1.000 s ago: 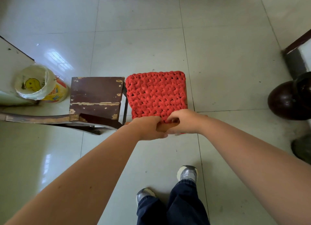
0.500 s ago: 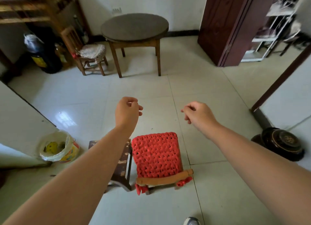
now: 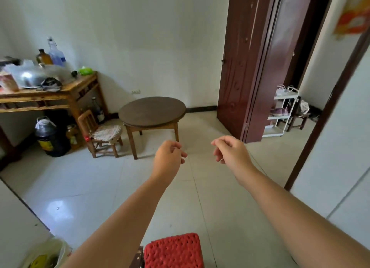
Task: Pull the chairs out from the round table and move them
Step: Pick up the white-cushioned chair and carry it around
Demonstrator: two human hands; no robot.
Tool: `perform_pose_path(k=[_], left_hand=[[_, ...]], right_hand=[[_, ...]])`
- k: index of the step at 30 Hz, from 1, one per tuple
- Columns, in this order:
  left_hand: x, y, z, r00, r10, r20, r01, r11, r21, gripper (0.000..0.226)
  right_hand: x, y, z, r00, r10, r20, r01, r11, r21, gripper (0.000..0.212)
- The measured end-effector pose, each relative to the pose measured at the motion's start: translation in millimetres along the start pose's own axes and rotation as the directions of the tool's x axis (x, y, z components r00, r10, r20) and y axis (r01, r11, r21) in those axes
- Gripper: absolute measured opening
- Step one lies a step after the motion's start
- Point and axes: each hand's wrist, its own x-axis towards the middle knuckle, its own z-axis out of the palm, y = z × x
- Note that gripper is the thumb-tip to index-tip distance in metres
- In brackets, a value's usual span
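Note:
The dark round table (image 3: 152, 111) stands on wooden legs near the far wall. A small wooden chair with a pale knitted cushion (image 3: 102, 134) sits at its left side, close to the table's edge. A chair with a red knitted cushion (image 3: 173, 250) stands on the floor at the bottom of the view, below my arms. My left hand (image 3: 168, 158) and my right hand (image 3: 230, 150) hang in the air in front of me, fingers loosely curled, holding nothing.
A cluttered wooden side table (image 3: 50, 93) stands at the left wall with a dark jug (image 3: 49, 136) under it. A brown door (image 3: 250, 63) is at the right, a white shoe rack (image 3: 282, 111) behind it. A bucket (image 3: 46, 255) sits bottom left.
My hands let go of the red-cushioned chair's back and rose into the air. The view has tilted up from the floor to the round table and far wall.

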Motion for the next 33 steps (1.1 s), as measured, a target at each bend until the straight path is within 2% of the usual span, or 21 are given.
perform_pose_path(k=[8,15,23,28,33], left_hand=[[99,64,84,0.997,0.036,-0.072,-0.038,0.999,-0.027,0.019],[174,67,135,0.976,-0.070,-0.206,0.050,0.993,-0.103,0.017],[278,25,90,0.900,-0.161,-0.405,0.096,0.980,-0.176,0.018],[384,-8,40,0.841,-0.141,-0.522,0.067,0.985,-0.158,0.021],[490,-34,-16,0.797,-0.185,-0.575,0.118,0.981,-0.151,0.023]], right_hand=[[131,-6,-69,0.994,-0.102,0.036,0.101,0.994,0.030,0.023],[242,2,-83,0.977,-0.128,0.172,0.119,0.991,0.063,0.024],[345,18,20,0.915,-0.114,0.388,0.073,0.990,0.118,0.024],[437,8,122,0.860,-0.139,0.491,0.076,0.986,0.147,0.024],[530,-21,218,0.813,-0.151,0.562,0.090,0.987,0.135,0.023]])
